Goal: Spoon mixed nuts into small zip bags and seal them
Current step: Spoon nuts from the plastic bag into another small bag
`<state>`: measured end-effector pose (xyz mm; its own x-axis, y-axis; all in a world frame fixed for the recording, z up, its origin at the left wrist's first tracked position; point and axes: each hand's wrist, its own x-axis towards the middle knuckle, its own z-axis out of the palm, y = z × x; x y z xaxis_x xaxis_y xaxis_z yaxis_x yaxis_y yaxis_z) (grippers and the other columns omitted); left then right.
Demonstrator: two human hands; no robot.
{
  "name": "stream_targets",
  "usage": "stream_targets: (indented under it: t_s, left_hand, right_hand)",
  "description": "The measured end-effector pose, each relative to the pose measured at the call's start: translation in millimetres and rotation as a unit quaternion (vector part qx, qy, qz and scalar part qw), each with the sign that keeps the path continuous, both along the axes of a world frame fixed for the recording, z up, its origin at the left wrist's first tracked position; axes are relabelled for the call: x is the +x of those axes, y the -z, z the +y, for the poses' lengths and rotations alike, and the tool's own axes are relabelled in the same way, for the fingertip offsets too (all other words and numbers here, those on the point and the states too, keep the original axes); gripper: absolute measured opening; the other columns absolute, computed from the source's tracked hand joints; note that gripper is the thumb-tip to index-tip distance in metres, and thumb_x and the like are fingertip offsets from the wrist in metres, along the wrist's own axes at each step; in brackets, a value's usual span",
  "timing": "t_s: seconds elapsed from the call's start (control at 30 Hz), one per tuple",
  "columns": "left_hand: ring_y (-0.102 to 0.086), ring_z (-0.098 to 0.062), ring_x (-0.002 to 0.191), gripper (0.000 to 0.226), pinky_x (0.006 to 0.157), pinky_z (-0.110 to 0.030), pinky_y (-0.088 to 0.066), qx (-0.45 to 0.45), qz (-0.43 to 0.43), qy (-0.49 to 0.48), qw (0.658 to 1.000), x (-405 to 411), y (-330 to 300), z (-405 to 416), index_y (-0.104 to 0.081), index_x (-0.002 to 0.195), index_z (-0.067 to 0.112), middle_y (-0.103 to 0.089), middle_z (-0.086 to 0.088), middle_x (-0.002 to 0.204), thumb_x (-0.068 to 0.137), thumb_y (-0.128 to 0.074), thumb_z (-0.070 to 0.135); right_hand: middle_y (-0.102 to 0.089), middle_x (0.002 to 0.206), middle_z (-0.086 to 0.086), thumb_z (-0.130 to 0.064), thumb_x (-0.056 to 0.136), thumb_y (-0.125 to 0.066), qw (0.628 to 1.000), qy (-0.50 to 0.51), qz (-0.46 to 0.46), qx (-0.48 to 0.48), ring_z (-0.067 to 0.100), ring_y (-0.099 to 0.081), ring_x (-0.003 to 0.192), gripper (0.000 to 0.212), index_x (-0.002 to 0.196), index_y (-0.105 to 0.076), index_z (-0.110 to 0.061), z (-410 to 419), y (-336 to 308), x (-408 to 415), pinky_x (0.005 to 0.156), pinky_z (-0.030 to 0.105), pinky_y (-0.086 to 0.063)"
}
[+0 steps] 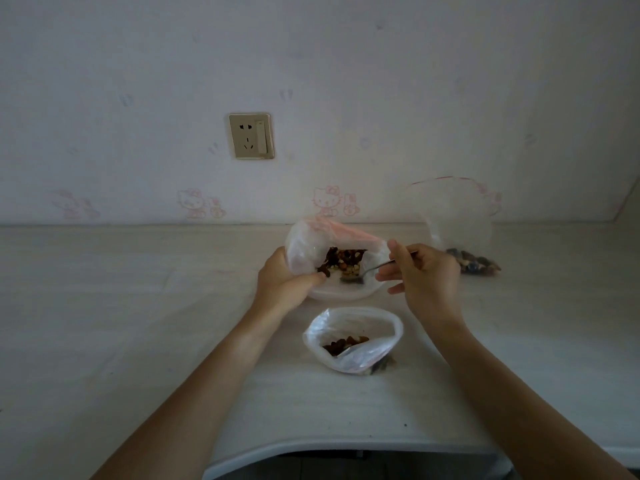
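Note:
A large clear bag [308, 245] with a pink zip edge lies tilted on the table, mixed nuts [346, 259] showing in its mouth. My left hand [284, 282] grips the bag's near left rim. My right hand [420, 275] pinches the handle of a metal spoon [360, 274], whose bowl is down inside the bag's mouth at the near edge of the nuts. Closer to me a small zip bag [353, 337] stands open on the table with some nuts [346, 342] at its bottom.
Another clear zip bag [457, 216] stands at the back right against the wall, nuts at its base [474, 263]. A wall socket [251, 136] sits above the pale table [138, 323]. The table's curved front edge [346, 445] runs close to me.

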<state>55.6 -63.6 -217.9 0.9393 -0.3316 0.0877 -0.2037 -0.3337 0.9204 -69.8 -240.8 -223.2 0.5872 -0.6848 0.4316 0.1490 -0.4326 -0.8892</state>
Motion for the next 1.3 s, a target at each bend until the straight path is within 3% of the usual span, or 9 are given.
stream_targets:
  t_s: [0.2,0.37,0.53,0.7,0.87,1.0,1.1,1.23,1.3]
  left_hand:
    - [-0.072,-0.014,0.095,0.047,0.084,-0.04,-0.062,-0.013,0.001,0.026,1.0,-3.2,1.0,0.3,-0.066,0.11,0.026,-0.074,0.006,0.104,0.07,-0.092,0.021]
    - [-0.074,-0.019,0.084,0.019,0.069,-0.036,-0.058,-0.012,-0.005,0.019,1.0,-0.9,0.4,1.7,-0.071,0.099,0.025,-0.077,0.002,0.09,0.083,-0.08,0.027]
    - [-0.075,-0.018,0.079,0.021,0.065,-0.036,-0.058,-0.015,-0.038,0.019,0.999,-6.1,-1.6,2.6,-0.073,0.094,0.024,-0.077,0.002,0.083,0.095,-0.066,0.044]
    - [-0.073,-0.028,0.079,0.028,0.071,-0.048,-0.059,-0.015,-0.053,0.001,0.998,-6.7,-1.8,2.9,-0.071,0.087,0.018,-0.075,-0.007,0.082,0.097,-0.058,0.041]
    - [-0.072,-0.021,0.08,0.029,0.078,-0.044,-0.058,-0.012,-0.067,-0.014,0.998,-2.5,0.9,1.6,-0.07,0.088,0.019,-0.075,0.0,0.082,0.102,-0.051,0.037]
    - [-0.072,-0.021,0.08,0.033,0.075,-0.04,-0.057,-0.014,-0.085,-0.005,0.996,-1.9,2.3,1.5,-0.071,0.091,0.015,-0.075,-0.003,0.083,0.105,-0.051,0.037]
    - [-0.071,-0.026,0.079,0.034,0.073,-0.04,-0.056,-0.03,-0.103,-0.001,0.994,-2.5,1.8,2.5,-0.07,0.091,0.011,-0.074,-0.008,0.082,0.107,-0.052,0.035]
    - [-0.068,-0.03,0.079,0.036,0.063,-0.026,-0.049,-0.032,-0.118,-0.014,0.992,-3.6,1.4,4.5,-0.068,0.092,0.004,-0.071,-0.016,0.084,0.106,-0.053,0.034]
    - [-0.067,-0.034,0.079,0.037,0.065,-0.034,-0.051,-0.025,-0.121,-0.026,0.992,-2.7,1.9,5.6,-0.066,0.091,0.001,-0.07,-0.019,0.084,0.105,-0.053,0.033]
  right_hand:
    - [-0.073,0.066,-0.013,-0.037,0.1,-0.064,0.996,0.039,0.012,-0.082,0.005,-0.07,0.054,0.028,0.089,-0.077,-0.015,3.8,2.0,-0.7,0.051,0.023,-0.059]
    - [-0.074,0.077,-0.016,-0.028,0.103,-0.06,0.99,0.011,0.052,-0.132,-0.001,-0.071,0.068,0.02,0.098,-0.077,-0.018,7.0,2.5,3.8,0.067,0.032,-0.063]
    - [-0.072,0.075,-0.013,-0.023,0.107,-0.054,0.979,-0.014,0.078,-0.189,-0.003,-0.069,0.07,0.026,0.095,-0.075,-0.013,4.2,-7.4,17.3,0.064,0.018,-0.056]
    - [-0.078,0.074,-0.001,-0.024,0.107,-0.053,0.997,-0.045,0.059,-0.034,0.012,-0.075,0.072,0.029,0.091,-0.074,-0.011,3.5,2.2,21.8,0.07,0.033,-0.06]
    - [-0.078,0.072,0.006,-0.021,0.105,-0.056,0.994,-0.067,0.044,0.071,0.021,-0.076,0.067,0.028,0.091,-0.075,-0.005,1.7,4.1,25.4,0.064,0.028,-0.06]
    - [-0.078,0.073,0.004,-0.022,0.104,-0.057,0.99,-0.069,0.053,0.109,0.019,-0.075,0.064,0.027,0.091,-0.075,-0.007,2.2,6.1,26.0,0.049,0.017,-0.05]
    - [-0.079,0.073,0.003,-0.025,0.105,-0.055,0.988,-0.064,0.059,0.129,0.018,-0.075,0.062,0.03,0.088,-0.075,-0.011,1.9,5.9,24.3,0.045,0.019,-0.049]
    - [-0.079,0.073,0.002,-0.028,0.107,-0.052,0.989,-0.051,0.05,0.13,0.02,-0.076,0.065,0.033,0.086,-0.073,-0.014,1.8,5.1,16.9,0.047,0.025,-0.052]
    - [-0.079,0.074,0.002,-0.028,0.108,-0.051,0.991,-0.043,0.048,0.119,0.02,-0.077,0.068,0.033,0.088,-0.072,-0.013,2.0,3.7,12.0,0.053,0.03,-0.054]
